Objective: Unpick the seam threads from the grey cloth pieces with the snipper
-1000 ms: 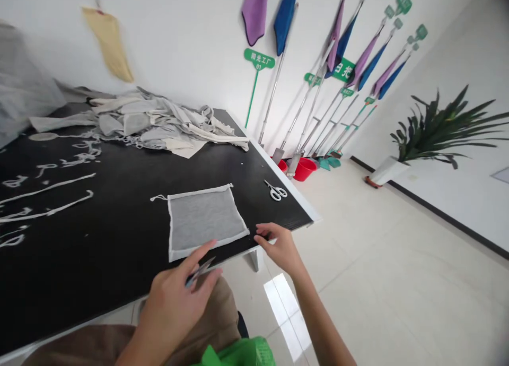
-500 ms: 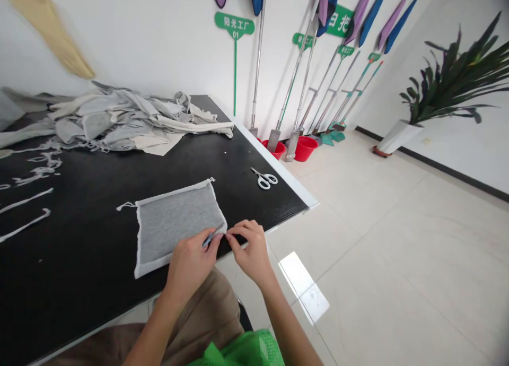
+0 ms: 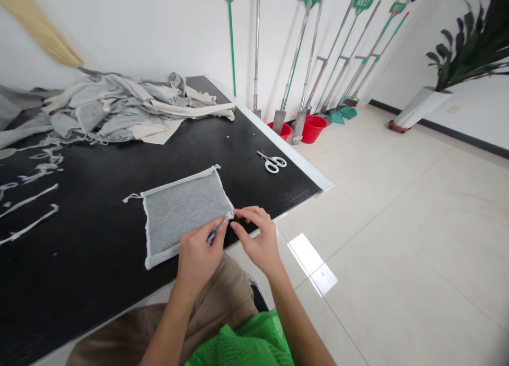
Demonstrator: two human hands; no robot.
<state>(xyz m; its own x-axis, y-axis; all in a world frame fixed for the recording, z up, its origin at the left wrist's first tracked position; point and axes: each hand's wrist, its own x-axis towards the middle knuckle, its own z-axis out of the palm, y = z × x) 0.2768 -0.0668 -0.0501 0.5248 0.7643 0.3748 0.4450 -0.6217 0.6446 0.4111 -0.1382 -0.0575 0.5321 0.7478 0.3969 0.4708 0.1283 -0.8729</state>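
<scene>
A grey rectangular cloth piece [image 3: 185, 209] with white edges lies flat on the black table, cord ends showing at its two far corners. My left hand [image 3: 201, 254] is closed around a small pointed metal tool with a bluish handle [image 3: 215, 231], which looks like tweezers. Its tip meets the cloth's near right corner, where some white material is bunched. Beside that corner is my right hand [image 3: 260, 238], thumb and forefinger slightly apart; the forefinger appears to touch the white edge. Any cord inside the corner is hidden.
White-handled scissors [image 3: 272, 162] lie near the right edge of the black table [image 3: 99, 207]. A heap of grey and cream fabric [image 3: 119, 109] fills the back left, with white cord strips [image 3: 29, 225] in front. Mop poles and red buckets [image 3: 313, 129] stand beyond.
The view has tilted downward and shifted slightly. My right thumb and forefinger have parted a little at the corner. More bunched white material shows at the tool's tip.
</scene>
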